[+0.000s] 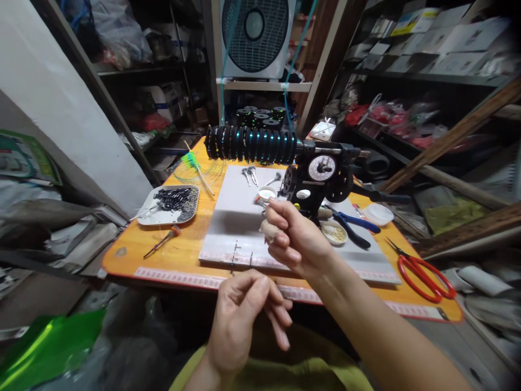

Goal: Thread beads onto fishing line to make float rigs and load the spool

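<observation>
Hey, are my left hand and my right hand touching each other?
Apart. The head view shows the left hand below the right hand, the front edge of the white board visible between them.

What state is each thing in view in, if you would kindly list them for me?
Left hand: loosely curled; any grip unclear
Right hand: fingers curled; any grip unclear
Dark spools: mounted in a row
White tray: uncovered, loaded with small parts
Round dish: uncovered, holding gold-coloured pieces
Pliers: lying down, handles spread
Red-handled scissors: lying down
Fan: upright; whether spinning unclear
</observation>
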`<state>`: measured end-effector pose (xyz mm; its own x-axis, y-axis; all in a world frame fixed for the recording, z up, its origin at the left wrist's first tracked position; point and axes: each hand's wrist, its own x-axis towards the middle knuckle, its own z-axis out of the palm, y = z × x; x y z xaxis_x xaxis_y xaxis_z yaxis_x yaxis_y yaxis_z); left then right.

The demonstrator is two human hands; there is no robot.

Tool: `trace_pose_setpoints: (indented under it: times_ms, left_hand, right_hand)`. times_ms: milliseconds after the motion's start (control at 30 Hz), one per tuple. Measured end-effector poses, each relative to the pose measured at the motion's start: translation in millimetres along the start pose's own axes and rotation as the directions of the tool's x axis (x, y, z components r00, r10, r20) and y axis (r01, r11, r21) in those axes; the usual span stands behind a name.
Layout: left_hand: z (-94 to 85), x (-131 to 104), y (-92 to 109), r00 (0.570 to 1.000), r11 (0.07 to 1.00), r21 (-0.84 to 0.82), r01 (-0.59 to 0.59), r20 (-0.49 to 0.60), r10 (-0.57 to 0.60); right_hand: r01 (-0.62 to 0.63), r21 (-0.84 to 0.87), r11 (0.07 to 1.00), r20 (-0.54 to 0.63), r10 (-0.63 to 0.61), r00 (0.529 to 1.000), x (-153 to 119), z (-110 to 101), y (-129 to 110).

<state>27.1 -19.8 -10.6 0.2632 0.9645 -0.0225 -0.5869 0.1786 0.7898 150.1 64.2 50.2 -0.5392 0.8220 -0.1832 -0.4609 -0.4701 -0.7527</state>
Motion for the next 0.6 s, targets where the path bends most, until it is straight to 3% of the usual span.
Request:
trace_pose_setpoints:
  times_ms: [233,433,600]
  left_hand:
    - [-6.9,-23,-13,0.988,0.953,-0.260,0.155,0.018,-0.156]
    - [-2.6,-28,-7,0.968,0.939,-0.246,0.241,-0.013,-0.251]
    - [-5.5,-32,-6,0.958,0.910,-0.299,0.286,0.049,-0.284]
  right_hand:
    - [-0.018,-0.028,0.999,-0.018,0.017,1.000,0,-6,-2]
    - [-0.019,-0.055,0.998,0.004,0.019,1.000,-2,-9,-2]
    - [-0.017,-0.059,0.998,0.002,0.017,1.000,-3,-10,-2]
